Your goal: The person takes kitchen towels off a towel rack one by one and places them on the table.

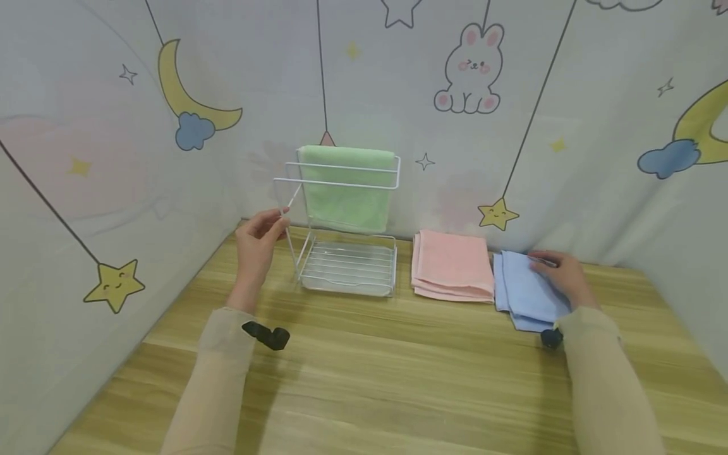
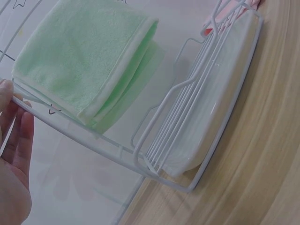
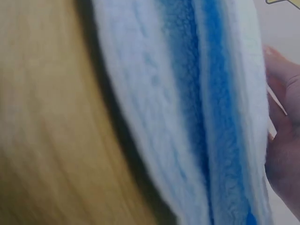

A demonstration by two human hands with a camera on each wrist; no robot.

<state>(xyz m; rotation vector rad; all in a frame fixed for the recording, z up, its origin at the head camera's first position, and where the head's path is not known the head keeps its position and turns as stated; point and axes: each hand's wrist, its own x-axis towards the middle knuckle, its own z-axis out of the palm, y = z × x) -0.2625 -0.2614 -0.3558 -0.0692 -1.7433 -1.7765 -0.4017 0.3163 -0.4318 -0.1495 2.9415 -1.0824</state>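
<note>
Pinches a thin, shiny white rack (image 1: 335, 184) with the left hand (image 1: 258, 237) and touches a soft, folded, light blue cloth (image 1: 529, 291) with the loose right hand (image 1: 564, 277).

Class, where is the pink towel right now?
In the head view, the pink towel lies folded on the table right of centre, between the white rack and the blue towel.

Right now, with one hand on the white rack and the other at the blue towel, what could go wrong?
The left hand pinches the wire rack, so a pull might tip or slide it. A jolt could also make the green towel, which hangs on the rack, slip off. And the blue towel, by the right hand, shows loose-looking layers, so it might come unfolded if lifted by one edge.
</note>
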